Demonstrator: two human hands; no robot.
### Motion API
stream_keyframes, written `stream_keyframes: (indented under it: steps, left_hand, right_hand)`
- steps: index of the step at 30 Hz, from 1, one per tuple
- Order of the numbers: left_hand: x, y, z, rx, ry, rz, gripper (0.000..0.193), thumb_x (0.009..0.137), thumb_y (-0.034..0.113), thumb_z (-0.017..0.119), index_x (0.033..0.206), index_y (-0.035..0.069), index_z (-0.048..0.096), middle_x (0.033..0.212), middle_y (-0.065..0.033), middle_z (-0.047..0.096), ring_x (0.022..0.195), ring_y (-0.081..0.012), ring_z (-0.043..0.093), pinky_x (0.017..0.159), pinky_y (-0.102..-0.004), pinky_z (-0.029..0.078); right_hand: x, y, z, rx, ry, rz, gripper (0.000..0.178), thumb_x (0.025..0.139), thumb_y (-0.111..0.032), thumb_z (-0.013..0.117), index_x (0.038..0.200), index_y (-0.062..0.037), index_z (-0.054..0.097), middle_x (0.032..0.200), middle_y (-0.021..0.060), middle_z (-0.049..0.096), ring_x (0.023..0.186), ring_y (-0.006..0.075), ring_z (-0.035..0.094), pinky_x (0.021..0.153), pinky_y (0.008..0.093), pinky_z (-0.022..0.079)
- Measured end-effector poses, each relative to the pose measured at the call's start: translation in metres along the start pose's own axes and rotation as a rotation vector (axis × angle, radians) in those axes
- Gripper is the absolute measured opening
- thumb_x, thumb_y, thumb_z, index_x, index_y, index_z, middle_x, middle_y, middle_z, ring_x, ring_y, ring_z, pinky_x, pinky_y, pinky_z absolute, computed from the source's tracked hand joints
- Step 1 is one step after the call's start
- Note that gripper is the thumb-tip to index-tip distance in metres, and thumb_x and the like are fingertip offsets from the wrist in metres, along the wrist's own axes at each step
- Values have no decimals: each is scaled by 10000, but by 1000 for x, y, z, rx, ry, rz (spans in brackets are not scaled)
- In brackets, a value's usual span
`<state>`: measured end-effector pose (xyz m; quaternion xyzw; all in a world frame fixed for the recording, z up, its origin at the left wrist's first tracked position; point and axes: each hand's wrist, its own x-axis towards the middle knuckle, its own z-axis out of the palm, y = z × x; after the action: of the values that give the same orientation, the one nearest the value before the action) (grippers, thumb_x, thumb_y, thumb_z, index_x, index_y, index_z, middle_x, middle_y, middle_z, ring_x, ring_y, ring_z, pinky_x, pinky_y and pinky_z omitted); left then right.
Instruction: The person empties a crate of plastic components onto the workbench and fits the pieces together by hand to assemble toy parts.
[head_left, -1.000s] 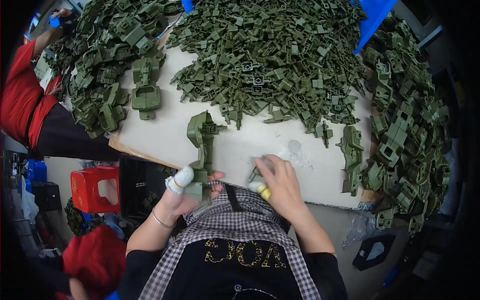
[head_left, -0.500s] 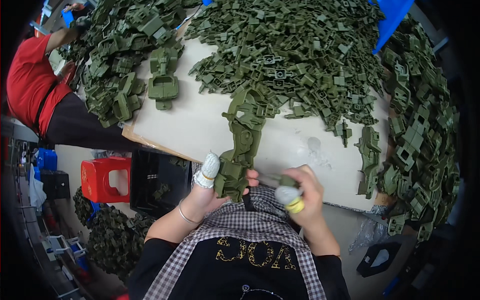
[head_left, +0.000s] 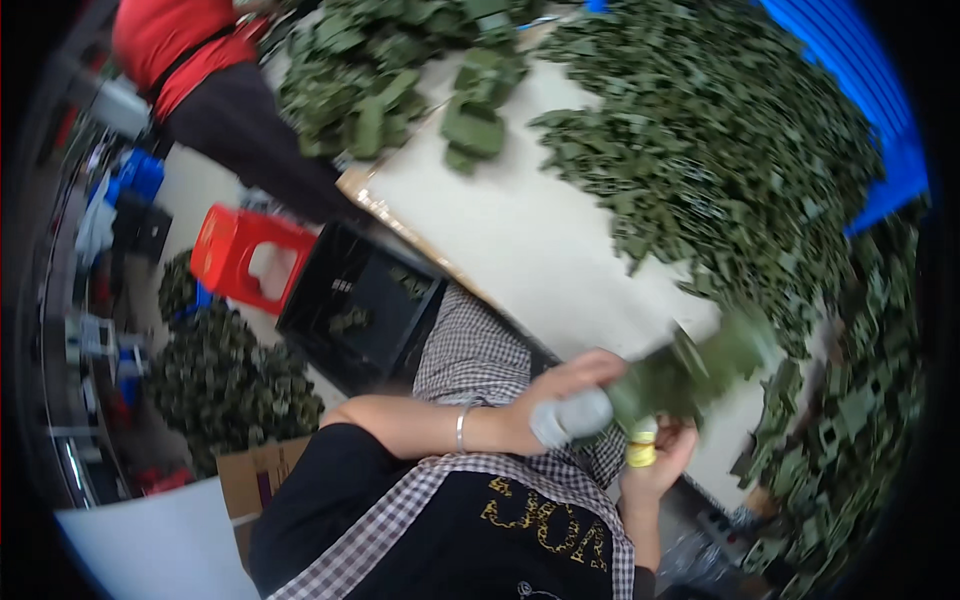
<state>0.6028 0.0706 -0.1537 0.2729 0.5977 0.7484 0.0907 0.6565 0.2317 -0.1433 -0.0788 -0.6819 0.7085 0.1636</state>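
Note:
A long green plastic toy vehicle body (head_left: 690, 370), smeared by motion, is held tilted above the near right part of the table. My left hand (head_left: 565, 400), its thumb wrapped in white, is closed round the near left end of the body. Below it, my right hand (head_left: 660, 455) has its fingers folded against the body's lower edge, with yellow tape round the thumb. Whether a small part also sits in the right fingers is hidden. Another green vehicle body (head_left: 472, 125) lies by itself on the white tabletop (head_left: 520, 220).
Small green parts (head_left: 700, 150) are heaped across the far table, beside a blue bin (head_left: 895, 170). More green bodies (head_left: 350, 70) pile up far left. Left of the table stand a black crate (head_left: 360, 300) and a red stool (head_left: 225, 255). A person in red (head_left: 180, 40) stands beyond.
The view has turned, so the table appears rotated. Both hands and the vehicle body have swung to the right. My right hand, earlier apart with a small green part, is now against the body.

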Motion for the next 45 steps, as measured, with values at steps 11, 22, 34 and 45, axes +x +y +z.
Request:
stream_keyframes:
  steps: [11, 22, 34, 45]
  left_hand:
    - [14, 17, 1, 146, -103, 47, 692, 695, 308, 760, 1246, 31, 446, 1232, -160, 468, 1235, -361, 343, 1034, -440, 270]
    - [24, 1, 0, 48, -66, -55, 610, 735, 246, 743, 1232, 22, 469, 1392, -155, 390, 1356, -335, 253, 1085, -426, 255]
    - [33, 19, 4, 118, -83, 67, 599, 690, 277, 784, 1155, 11, 517, 1282, -152, 452, 1278, -313, 367, 1048, -419, 332]
    - [36, 10, -14, -219, -125, -297, 738, 791, 240, 692, 1384, 76, 283, 1304, -162, 456, 1238, -284, 427, 1012, -388, 380]
  right_hand:
    - [19, 17, -18, -249, -500, 276, 309, 843, -86, 589, 1136, -6, 529, 1088, 88, 587, 953, 162, 575, 803, 285, 489]
    - [25, 27, -16, -618, -445, -270, 240, 773, -22, 625, 1012, -8, 618, 944, 127, 640, 876, 254, 622, 749, 358, 482]
    - [24, 1, -30, -5, -405, 172, 490, 749, -94, 699, 1197, -15, 516, 1107, 109, 594, 1011, 202, 576, 867, 331, 458]
    - [60, -22, -24, -665, -718, -29, 180, 789, -147, 628, 915, -20, 609, 869, 152, 639, 801, 330, 619, 706, 382, 502]
